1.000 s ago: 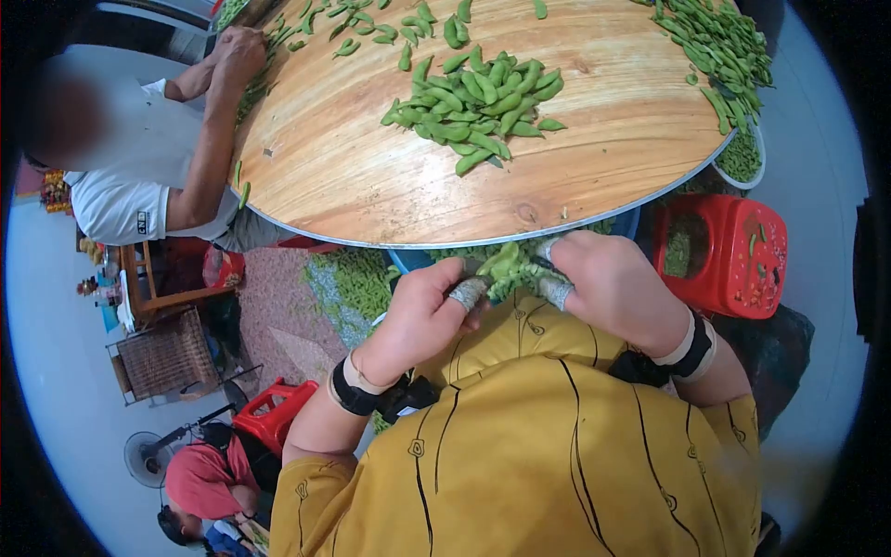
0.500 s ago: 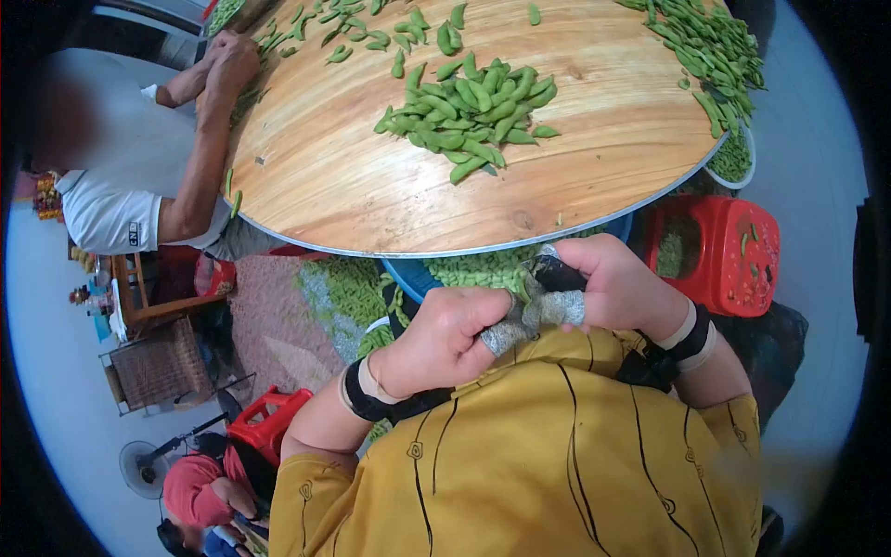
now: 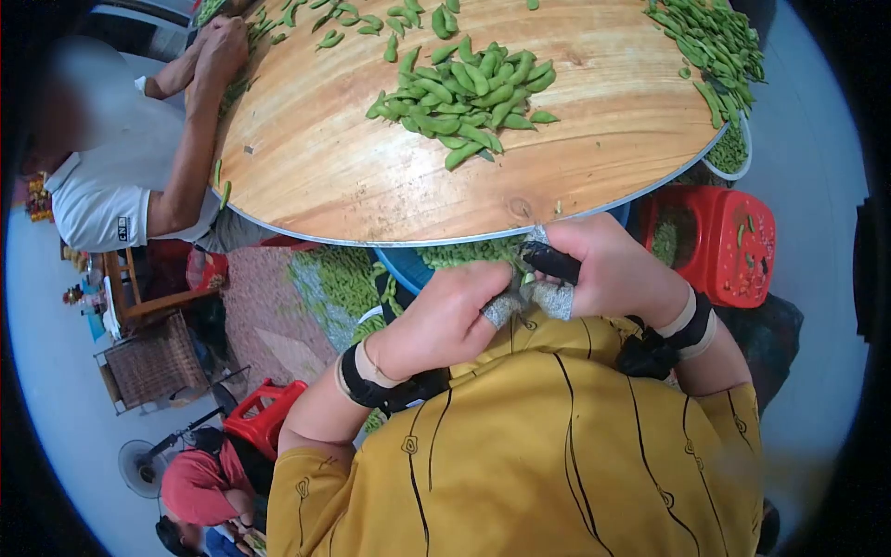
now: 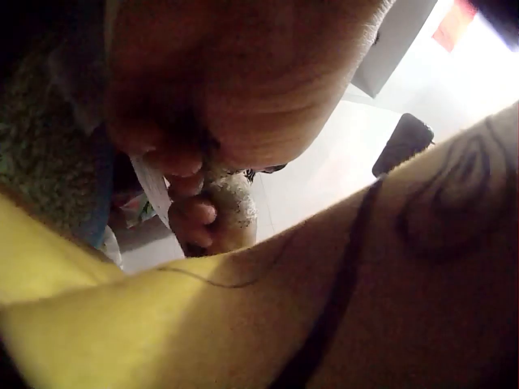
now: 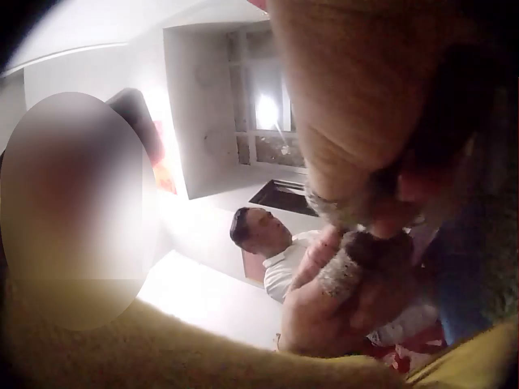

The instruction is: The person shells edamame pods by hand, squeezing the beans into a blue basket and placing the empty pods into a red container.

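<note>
My left hand (image 3: pixel 445 311) and right hand (image 3: pixel 617 269) meet just below the near edge of the round wooden table (image 3: pixel 371 190). Grey wrapping covers some fingertips on both. Between the fingertips a small piece of green edamame pod (image 3: pixel 529 278) shows, pinched from both sides; most of it is hidden. A black thing (image 3: pixel 554 263) lies along the right hand's fingers. Below the hands is a blue basin (image 3: pixel 397 265) with shelled green beans (image 3: pixel 469 252). In the right wrist view the wrapped fingers of both hands come together, dark and blurred.
A pile of edamame pods (image 3: pixel 464 100) lies on the table, with a larger heap (image 3: pixel 710 51) at the right edge. Right of me stands a red stool (image 3: pixel 742 246); a white bowl (image 3: pixel 733 153) is behind it. Another person (image 3: pixel 139 158) sits at the left.
The cluster of green pods between my hands one second ago no longer shows; only a small green bit does. Both hands have shifted slightly, and the black thing shows more clearly.
</note>
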Tool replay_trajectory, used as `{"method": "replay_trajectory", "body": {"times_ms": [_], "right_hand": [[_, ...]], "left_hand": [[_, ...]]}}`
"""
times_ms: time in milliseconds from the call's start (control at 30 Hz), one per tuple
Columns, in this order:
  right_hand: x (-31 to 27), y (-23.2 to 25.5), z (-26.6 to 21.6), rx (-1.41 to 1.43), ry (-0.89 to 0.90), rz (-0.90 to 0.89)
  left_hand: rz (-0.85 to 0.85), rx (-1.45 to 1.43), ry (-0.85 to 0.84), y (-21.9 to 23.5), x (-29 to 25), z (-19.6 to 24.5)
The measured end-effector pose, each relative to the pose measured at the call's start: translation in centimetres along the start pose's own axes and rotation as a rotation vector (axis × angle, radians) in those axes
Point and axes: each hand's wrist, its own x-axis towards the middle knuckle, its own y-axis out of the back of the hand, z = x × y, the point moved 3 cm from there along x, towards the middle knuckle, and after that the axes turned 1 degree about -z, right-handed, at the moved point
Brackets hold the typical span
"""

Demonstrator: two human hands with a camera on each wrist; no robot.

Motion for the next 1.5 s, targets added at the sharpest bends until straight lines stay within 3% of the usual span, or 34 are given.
{"method": "replay_trajectory", "body": {"times_ms": [133,200,233,300,367,433,467,533,600,633,667,733,867,933,1000,1033,1067,1133,1167,1333,1400,1433,1500], "right_hand": [[-0.2,-0.1,0.2,0.049,0.001,0.08],[-0.4,-0.3,0.4,0.579,-0.238,0.057],[-0.4,-0.4,0.6,0.571,-0.238,0.053],[-0.3,-0.3,0.3,0.029,0.094,0.076],[-0.5,0.5,-0.2,-0.093,0.07,0.02],[-0.5,1.6,-0.2,-0.258,0.022,-0.006],[0.0,2.4,-0.6,-0.264,0.022,-0.008],[1.1,4.9,-1.6,-0.387,-0.095,0.246],[2.8,6.3,-1.2,-0.482,-0.087,0.315],[3.6,7.0,-1.0,-0.57,-0.075,0.383],[4.5,7.3,-0.6,-0.579,-0.073,0.381],[6.0,7.4,0.1,-0.714,0.038,0.382],[6.6,6.6,0.3,-0.829,0.038,0.361],[5.7,6.1,-0.7,-0.83,0.065,0.399],[4.5,5.8,-0.9,-0.41,-0.165,0.38],[4.5,5.1,-0.6,-0.143,-0.186,0.339],[3.3,4.3,-1.3,0.255,-0.391,0.304],[2.4,2.9,-1.6,0.511,-0.417,0.269],[2.0,2.3,-1.3,0.581,-0.398,0.253],[1.0,1.5,-0.3,0.638,-0.357,0.285],[0.6,1.5,0.0,0.527,-0.366,0.244],[0.5,1.6,-0.4,0.533,-0.365,0.247],[0.3,1.7,-1.5,0.464,-0.467,0.238]], "left_hand": [[0.036,-0.23,0.005,0.2,0.3,0.0],[-0.009,-0.366,0.153,0.9,0.1,0.3],[-0.001,-0.368,0.149,1.3,-0.4,0.1],[-0.056,-0.096,0.147,2.6,-2.4,-0.8],[-0.098,0.114,0.274,3.5,-5.3,-2.2],[-0.244,0.626,0.649,3.3,-9.7,-5.4],[-0.239,0.623,0.646,3.0,-11.2,-6.3],[-0.162,0.84,0.794,3.6,-12.6,-7.0],[-0.185,0.766,0.758,3.5,-11.0,-5.6],[-0.12,0.647,0.631,3.4,-9.7,-4.6],[-0.052,0.529,0.503,3.2,-8.4,-3.8],[-0.008,0.449,0.412,2.6,-6.4,-3.1],[0.054,0.298,0.18,2.5,-3.1,-1.2],[0.09,0.268,0.118,2.7,-1.7,-0.7],[0.213,-0.042,0.068,2.7,-0.1,-0.5],[0.219,-0.137,0.114,2.3,0.6,-0.9],[0.224,-0.138,0.115,2.0,1.3,-1.0],[0.113,-0.876,0.302,1.1,2.5,-1.4],[0.074,-0.94,0.388,1.3,2.8,-1.2],[0.123,-0.976,0.372,0.4,2.6,-2.0],[0.145,-0.937,0.356,0.4,2.6,-1.9],[0.215,-0.936,0.334,0.5,2.6,-1.9],[0.291,-0.927,0.36,1.0,2.6,-1.7]]}}
